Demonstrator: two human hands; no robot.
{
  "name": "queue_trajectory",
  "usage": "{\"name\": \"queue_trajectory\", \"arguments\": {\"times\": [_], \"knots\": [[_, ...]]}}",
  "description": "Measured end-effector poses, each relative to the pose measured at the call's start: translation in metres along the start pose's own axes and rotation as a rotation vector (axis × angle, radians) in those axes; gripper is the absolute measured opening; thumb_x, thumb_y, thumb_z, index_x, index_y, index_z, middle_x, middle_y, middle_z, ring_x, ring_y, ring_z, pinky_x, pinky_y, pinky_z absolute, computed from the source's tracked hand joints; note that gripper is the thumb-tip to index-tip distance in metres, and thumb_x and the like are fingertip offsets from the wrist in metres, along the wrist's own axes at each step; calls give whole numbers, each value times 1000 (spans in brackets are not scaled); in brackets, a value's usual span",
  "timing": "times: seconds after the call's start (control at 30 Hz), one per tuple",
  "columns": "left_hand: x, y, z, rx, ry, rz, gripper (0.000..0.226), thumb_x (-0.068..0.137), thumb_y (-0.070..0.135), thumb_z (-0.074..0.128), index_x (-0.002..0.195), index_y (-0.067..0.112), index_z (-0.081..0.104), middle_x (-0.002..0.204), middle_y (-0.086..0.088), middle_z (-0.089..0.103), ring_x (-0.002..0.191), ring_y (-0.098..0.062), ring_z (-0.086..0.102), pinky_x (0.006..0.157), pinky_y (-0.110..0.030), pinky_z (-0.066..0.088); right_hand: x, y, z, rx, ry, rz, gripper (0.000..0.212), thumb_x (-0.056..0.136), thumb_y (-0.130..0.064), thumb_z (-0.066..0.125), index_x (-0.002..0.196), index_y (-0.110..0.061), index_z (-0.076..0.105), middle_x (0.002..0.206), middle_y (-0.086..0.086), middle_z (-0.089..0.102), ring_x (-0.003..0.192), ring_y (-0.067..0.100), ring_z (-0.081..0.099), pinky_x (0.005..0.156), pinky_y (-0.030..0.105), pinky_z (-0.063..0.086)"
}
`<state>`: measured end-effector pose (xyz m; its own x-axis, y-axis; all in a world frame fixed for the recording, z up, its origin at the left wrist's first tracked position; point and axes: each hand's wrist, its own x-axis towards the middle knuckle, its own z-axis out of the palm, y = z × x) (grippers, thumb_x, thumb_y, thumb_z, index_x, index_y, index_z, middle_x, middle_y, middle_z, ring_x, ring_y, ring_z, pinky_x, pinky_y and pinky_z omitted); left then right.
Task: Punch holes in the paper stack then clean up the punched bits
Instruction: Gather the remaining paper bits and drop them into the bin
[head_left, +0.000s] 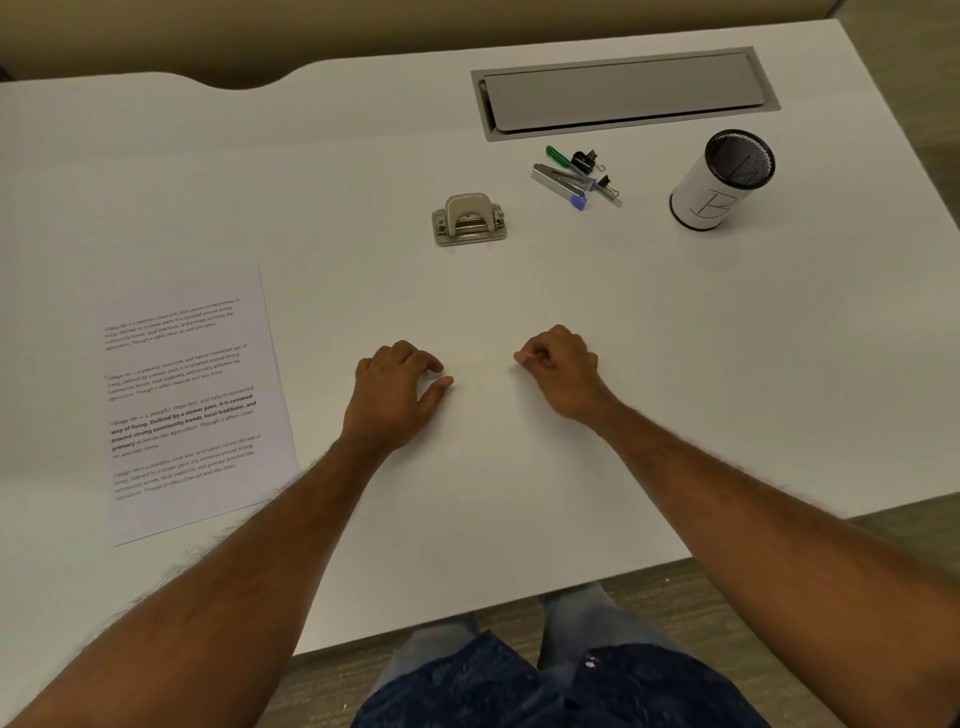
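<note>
The printed paper stack (192, 400) lies flat on the white desk at the left, text facing up. A beige two-hole punch (469, 220) stands further back, near the desk's middle. My left hand (397, 395) rests on the desk in front of me, fingers curled and thumb apart, holding nothing. My right hand (558, 369) rests a short way to its right, fingers curled in with the fingertips pinched together; whether a small bit sits between them I cannot tell. Both hands are well short of the punch and right of the paper.
A stapler (558, 179), a green pen (563, 157), a blue-capped pen (581, 200) and binder clips (587, 161) lie at the back right. A black mesh cup with a white label (722, 179) stands further right. A grey cable hatch (623, 93) is set in the desk's rear. The desk's front edge (467, 610) is near my legs.
</note>
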<state>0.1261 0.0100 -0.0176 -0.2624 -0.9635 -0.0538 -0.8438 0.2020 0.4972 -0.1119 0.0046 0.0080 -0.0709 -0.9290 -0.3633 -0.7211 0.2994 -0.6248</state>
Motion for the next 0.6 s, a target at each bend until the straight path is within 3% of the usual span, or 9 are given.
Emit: {"name": "queue_trajectory", "arguments": {"times": [0.1,0.2,0.33,0.5,0.6], "knots": [[4,7,2,4,-6,5,21,92,39,62,102,21,69,103,3,64,97,-21,59,84,-33,34,5,3,-17,115,26,22,24,94,-29,60,70,-27,53,87,-5,50,92,19,53,91,39,37],[12,15,5,10,-15,22,22,92,40,62,102,22,69,104,4,64,98,-20,59,84,-32,33,10,8,-36,199,77,9,18,93,-24,61,76,-20,58,82,-11,53,94,19,56,96,47,44],[30,30,5,55,-38,73,24,92,42,61,103,22,68,105,2,64,98,-21,59,84,-33,33,18,15,-63,214,130,-12,26,92,-21,62,68,-24,54,75,-14,50,88,15,54,93,50,46],[58,51,4,58,-45,104,24,91,43,61,105,23,68,107,3,64,101,-21,59,86,-35,35,40,29,-104,238,231,-29,16,92,-20,62,77,-18,59,79,-8,55,88,17,55,89,45,47],[81,70,5,61,-31,146,24,91,43,62,104,23,68,107,2,64,101,-22,60,85,-38,37,60,36,-140,238,294,-51,22,92,-19,62,72,-16,56,75,-1,51,79,17,48,78,37,41]]}}
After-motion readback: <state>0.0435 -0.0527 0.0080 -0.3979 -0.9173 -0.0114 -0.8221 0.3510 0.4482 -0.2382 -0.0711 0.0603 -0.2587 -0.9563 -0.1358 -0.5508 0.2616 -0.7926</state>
